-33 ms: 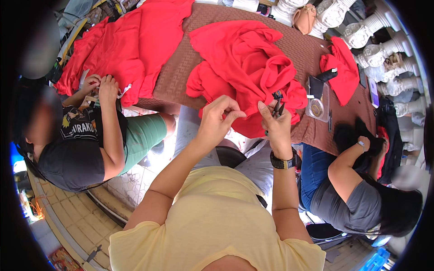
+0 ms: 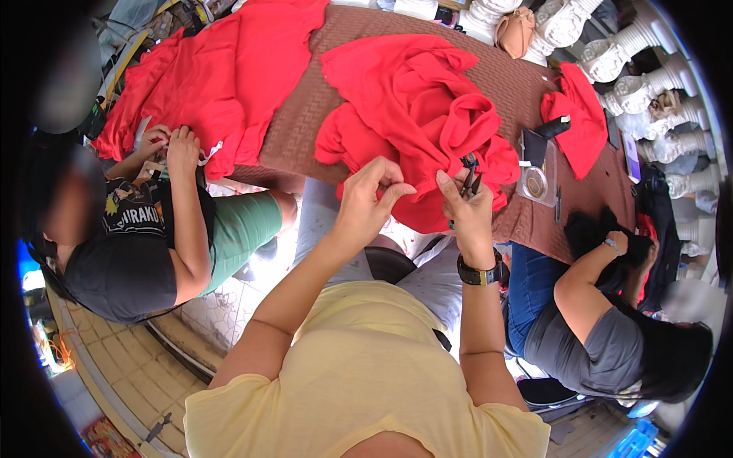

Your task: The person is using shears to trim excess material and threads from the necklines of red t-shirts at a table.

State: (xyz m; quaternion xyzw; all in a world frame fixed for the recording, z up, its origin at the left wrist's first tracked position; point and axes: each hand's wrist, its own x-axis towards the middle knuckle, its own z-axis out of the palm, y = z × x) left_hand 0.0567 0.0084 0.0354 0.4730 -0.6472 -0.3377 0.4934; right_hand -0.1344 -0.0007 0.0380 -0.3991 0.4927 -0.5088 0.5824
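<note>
A bunched red garment [image 2: 412, 99] lies on the table in front of me, its near edge hanging over the front. My right hand [image 2: 469, 210] is closed around small dark thread snips [image 2: 472, 182], blades pointing up, at the garment's near right side. A small dark label [image 2: 468, 161] shows on the cloth just beyond the blades. To the left, my left hand [image 2: 370, 198] is closed with thumb and forefinger pinched together, at the garment's near edge. Whatever lies in that pinch is too small to make out.
A brown textured cloth [image 2: 294, 122] covers the table. At the left a person handles another red garment [image 2: 221, 84]; at the right another person handles black cloth [image 2: 592, 233]. A clear case [image 2: 538, 179] and a smaller red piece [image 2: 576, 114] lie right. White balusters [image 2: 641, 88] line the far right.
My left hand has risen very slightly. At the right, the other person's hands and the black cloth have shifted a little. The red garment has stayed in place.
</note>
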